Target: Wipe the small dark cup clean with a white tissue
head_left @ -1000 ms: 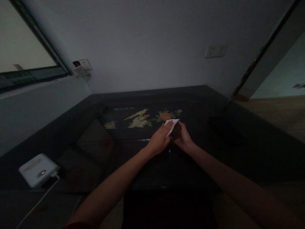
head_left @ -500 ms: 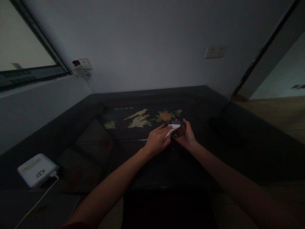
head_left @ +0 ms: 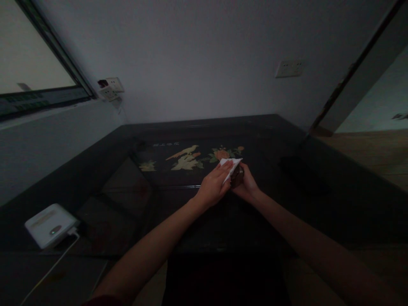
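My left hand point(head_left: 213, 185) presses a folded white tissue point(head_left: 232, 162) against a small dark, glossy object point(head_left: 237, 176), its fingers lying over the tissue. That object looks like glass, but in the dim light I cannot make out its exact kind. My right hand point(head_left: 248, 183) is wrapped round it from the right. Both hands meet above the dark table point(head_left: 204, 229), just in front of the inlaid flower and bird picture point(head_left: 188, 161).
A white box-shaped device point(head_left: 51, 225) with a white cable point(head_left: 52, 265) sits at the table's left. On the right lies a dark flat item point(head_left: 301, 174), hard to make out. Behind the table, the wall carries sockets point(head_left: 289, 68). A window point(head_left: 35, 51) is at upper left.
The tissue has shifted slightly up and spread over more of the glossy object. The object has turned in my right hand, and both hands stay close together.
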Motion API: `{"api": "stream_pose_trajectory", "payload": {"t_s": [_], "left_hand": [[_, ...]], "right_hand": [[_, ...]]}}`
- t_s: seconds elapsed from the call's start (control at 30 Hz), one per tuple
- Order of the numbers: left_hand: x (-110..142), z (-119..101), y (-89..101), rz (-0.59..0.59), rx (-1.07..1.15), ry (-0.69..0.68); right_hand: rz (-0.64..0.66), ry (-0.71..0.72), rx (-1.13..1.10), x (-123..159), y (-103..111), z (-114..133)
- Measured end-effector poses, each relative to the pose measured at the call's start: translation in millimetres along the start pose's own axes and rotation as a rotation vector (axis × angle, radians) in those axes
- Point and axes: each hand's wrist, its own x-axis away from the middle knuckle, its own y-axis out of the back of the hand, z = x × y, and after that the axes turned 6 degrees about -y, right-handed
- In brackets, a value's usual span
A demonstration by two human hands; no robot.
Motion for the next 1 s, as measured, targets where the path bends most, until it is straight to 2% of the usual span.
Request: {"api": "stream_pose_trajectory", "payload": {"t_s": [0.17, 0.5, 0.63, 0.73, 0.83, 1.0], "left_hand": [[1, 3, 4.0, -0.038, -0.036, 0.025], [5, 2, 8.8, -0.115, -0.03, -0.079], [6, -5, 7.3, -0.098, -0.002, -0.152], [5, -8, 5.9, -0.038, 0.011, -0.175], [2, -7, 4.2, 0.003, 0.006, -0.144], [-1, -1, 2.9, -0.004, -0.019, -0.023]], "right_hand": [[-0.015, -0.004, 0.028, 3, 1, 6], [-0.032, 0.046, 0.026, 2, 3, 14], [-0.065, 0.049, 0.018, 1, 6, 13], [-0.028, 0.024, 0.029, -2, 8, 8], [-0.007, 0.047, 0.033, -3, 7, 1], [-0.003, 0.04, 0.021, 0, -1, -1]]}}
